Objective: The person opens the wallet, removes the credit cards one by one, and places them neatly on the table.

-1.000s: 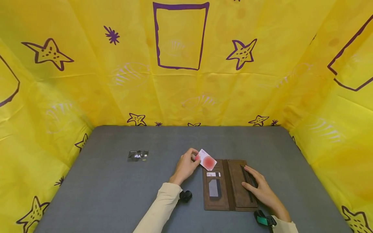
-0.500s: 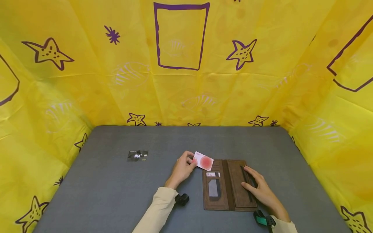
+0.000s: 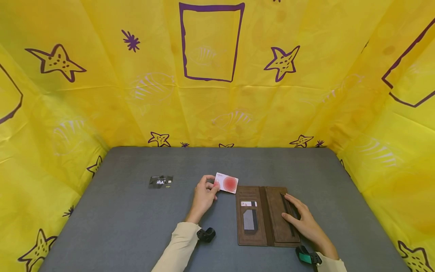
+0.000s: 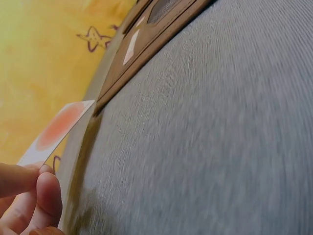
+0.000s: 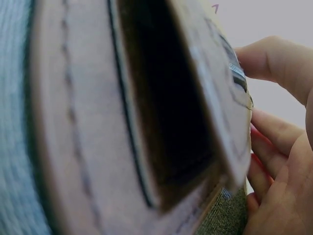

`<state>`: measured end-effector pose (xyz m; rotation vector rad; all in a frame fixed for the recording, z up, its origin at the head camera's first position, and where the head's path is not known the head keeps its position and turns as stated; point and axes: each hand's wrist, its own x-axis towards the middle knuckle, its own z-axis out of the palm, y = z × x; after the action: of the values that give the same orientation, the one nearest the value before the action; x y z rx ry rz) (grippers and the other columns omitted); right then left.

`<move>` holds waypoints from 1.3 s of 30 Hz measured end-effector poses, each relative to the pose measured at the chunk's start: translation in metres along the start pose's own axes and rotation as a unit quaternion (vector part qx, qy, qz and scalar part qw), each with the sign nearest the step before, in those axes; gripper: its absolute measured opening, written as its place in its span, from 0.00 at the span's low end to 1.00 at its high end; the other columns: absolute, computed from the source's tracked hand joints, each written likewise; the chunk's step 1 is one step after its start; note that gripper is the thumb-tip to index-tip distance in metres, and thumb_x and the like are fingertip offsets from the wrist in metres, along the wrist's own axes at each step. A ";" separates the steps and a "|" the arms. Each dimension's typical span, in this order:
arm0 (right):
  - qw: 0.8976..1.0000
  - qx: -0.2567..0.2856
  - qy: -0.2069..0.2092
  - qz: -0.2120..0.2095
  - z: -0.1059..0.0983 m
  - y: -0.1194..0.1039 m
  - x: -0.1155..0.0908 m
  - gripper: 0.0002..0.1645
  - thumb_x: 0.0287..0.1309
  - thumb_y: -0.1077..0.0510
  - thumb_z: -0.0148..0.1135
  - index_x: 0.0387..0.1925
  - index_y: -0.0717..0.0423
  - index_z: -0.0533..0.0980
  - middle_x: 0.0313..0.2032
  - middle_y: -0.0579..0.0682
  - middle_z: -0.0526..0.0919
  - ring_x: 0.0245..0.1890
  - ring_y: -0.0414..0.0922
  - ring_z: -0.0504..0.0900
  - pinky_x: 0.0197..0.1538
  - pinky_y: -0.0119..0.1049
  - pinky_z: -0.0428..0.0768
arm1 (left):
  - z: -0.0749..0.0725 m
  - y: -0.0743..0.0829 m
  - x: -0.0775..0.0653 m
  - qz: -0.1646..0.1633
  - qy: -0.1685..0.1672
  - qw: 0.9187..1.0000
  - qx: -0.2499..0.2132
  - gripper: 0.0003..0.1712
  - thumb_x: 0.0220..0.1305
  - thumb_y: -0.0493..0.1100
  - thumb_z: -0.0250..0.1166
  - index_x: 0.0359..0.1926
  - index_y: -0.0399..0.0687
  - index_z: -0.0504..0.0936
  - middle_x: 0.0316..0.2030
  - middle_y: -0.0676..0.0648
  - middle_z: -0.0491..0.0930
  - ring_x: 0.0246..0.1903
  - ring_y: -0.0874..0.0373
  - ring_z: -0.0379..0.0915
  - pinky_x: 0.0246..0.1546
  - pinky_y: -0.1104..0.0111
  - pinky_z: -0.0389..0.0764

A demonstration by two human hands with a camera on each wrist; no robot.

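My left hand (image 3: 204, 196) pinches a white bank card (image 3: 228, 183) with a red circle between thumb and fingers. The card is just off the upper left corner of a brown wallet (image 3: 266, 238), and in the left wrist view the same card (image 4: 58, 127) is tilted. The wallet lies unfolded on the table; its left half has card slots, a white card (image 3: 249, 203) and a window pocket (image 3: 250, 221). My right hand (image 3: 307, 223) rests on the wallet's right half near a zipper, thumb and forefinger spread. Close up, the right wrist view shows a dark open pocket (image 5: 171, 98).
A black card (image 3: 161, 182) marked "Vip" lies on the grey table (image 3: 119, 226), left of my left hand. Yellow patterned cloth (image 3: 210, 109) surrounds the table's back and sides. A wrist camera (image 3: 206, 235) sits on my left sleeve.
My left hand has drawn the bank card leftwards from over the wallet's upper left slots, and the card has turned flatter. The right hand and wallet stay put.
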<state>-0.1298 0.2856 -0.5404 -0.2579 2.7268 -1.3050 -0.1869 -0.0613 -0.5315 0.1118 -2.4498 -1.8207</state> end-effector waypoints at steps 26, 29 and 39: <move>1.000 -0.001 0.011 -0.011 0.000 0.000 0.000 0.38 0.63 0.54 0.64 0.71 0.57 0.63 0.73 0.65 0.59 0.70 0.70 0.52 0.55 0.77 0.57 | -0.060 -0.021 0.004 -0.012 0.091 0.995 0.037 0.17 0.61 0.32 0.65 0.52 0.39 0.75 0.24 0.38 0.83 0.12 0.62 0.73 0.17 0.71 0.70; 1.000 -0.002 0.012 -0.012 0.001 0.000 0.000 0.38 0.63 0.55 0.64 0.71 0.57 0.63 0.72 0.65 0.59 0.70 0.70 0.52 0.56 0.76 0.57 | -0.065 -0.025 0.004 0.002 0.101 0.994 0.047 0.17 0.61 0.31 0.65 0.51 0.37 0.74 0.22 0.40 0.82 0.12 0.63 0.72 0.17 0.71 0.70; 1.000 0.000 0.008 -0.007 0.001 -0.001 0.000 0.38 0.64 0.54 0.64 0.71 0.57 0.62 0.73 0.65 0.58 0.70 0.69 0.52 0.56 0.77 0.58 | -0.084 -0.029 0.007 -0.045 0.103 0.990 0.079 0.19 0.63 0.36 0.66 0.54 0.39 0.75 0.26 0.39 0.83 0.15 0.63 0.73 0.21 0.72 0.72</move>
<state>-0.1298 0.2846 -0.5400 -0.2671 2.7430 -1.3149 -0.1839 -0.1502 -0.5355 0.4070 -2.4723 -1.5542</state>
